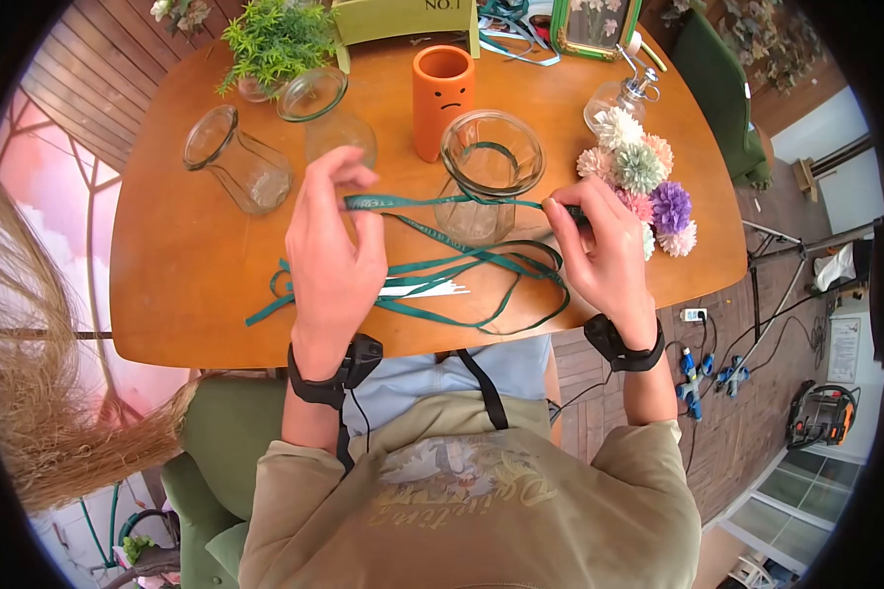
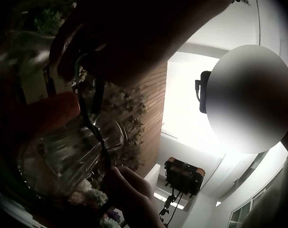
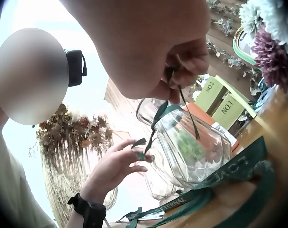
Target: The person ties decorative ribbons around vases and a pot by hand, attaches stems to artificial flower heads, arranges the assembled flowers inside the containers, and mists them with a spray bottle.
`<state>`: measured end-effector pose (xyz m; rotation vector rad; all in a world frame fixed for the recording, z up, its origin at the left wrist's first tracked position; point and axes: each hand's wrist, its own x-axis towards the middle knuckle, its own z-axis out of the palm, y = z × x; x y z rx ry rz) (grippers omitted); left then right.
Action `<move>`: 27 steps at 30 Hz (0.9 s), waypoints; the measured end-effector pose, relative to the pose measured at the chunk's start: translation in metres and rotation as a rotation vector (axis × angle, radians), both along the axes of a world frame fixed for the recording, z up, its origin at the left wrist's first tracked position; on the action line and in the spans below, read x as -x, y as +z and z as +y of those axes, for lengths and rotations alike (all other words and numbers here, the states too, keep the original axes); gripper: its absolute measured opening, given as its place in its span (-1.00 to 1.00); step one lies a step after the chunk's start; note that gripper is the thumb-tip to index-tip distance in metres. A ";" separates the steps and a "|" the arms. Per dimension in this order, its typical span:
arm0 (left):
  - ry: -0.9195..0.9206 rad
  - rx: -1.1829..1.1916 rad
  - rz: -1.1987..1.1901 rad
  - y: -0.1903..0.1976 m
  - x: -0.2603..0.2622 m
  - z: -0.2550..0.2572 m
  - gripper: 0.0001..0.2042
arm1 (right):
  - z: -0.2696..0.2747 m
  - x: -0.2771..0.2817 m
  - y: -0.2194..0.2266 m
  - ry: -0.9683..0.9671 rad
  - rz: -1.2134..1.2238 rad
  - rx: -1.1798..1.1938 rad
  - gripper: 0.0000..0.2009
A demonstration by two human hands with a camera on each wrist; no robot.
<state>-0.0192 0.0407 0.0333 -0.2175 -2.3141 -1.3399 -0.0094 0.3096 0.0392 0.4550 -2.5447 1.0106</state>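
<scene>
A clear glass jar [image 1: 481,221] with a wide rim stands on the table in front of me, a dark green printed ribbon [image 1: 403,202] passing round its neck. To the right of the jar, my right hand [image 1: 599,240] pinches one stretch of this ribbon between thumb and index finger. On the other side my left hand [image 1: 334,245] holds the other stretch at its curled fingers, which are slightly blurred. Between the hands the ribbon runs nearly straight across the neck. Its long loose loops [image 1: 501,257] lie on the tabletop below, over some white strips [image 1: 422,289].
Two more glass jars [image 1: 250,172] stand at the left near a green plant [image 1: 275,44]. Behind the jar is an orange cup [image 1: 442,108] with a drawn face. Pompom flowers [image 1: 640,169] and a glass pump bottle [image 1: 614,98] sit at the right of the wooden table [image 1: 182,285].
</scene>
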 end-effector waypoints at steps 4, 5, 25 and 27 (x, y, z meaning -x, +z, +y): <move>-0.239 0.049 0.010 0.005 -0.001 0.008 -0.67 | 0.000 0.006 0.001 0.036 0.217 -0.163 -0.93; -0.317 -0.009 -0.108 0.006 -0.002 0.012 -0.67 | -0.001 0.007 0.003 0.054 0.260 -0.156 -0.93; -0.335 0.343 0.327 0.008 0.019 0.016 -0.85 | 0.006 0.016 -0.002 0.251 -0.325 0.579 -0.78; -0.405 0.284 0.132 0.011 0.016 0.015 -0.85 | 0.007 0.017 -0.003 0.255 -0.334 0.606 -0.77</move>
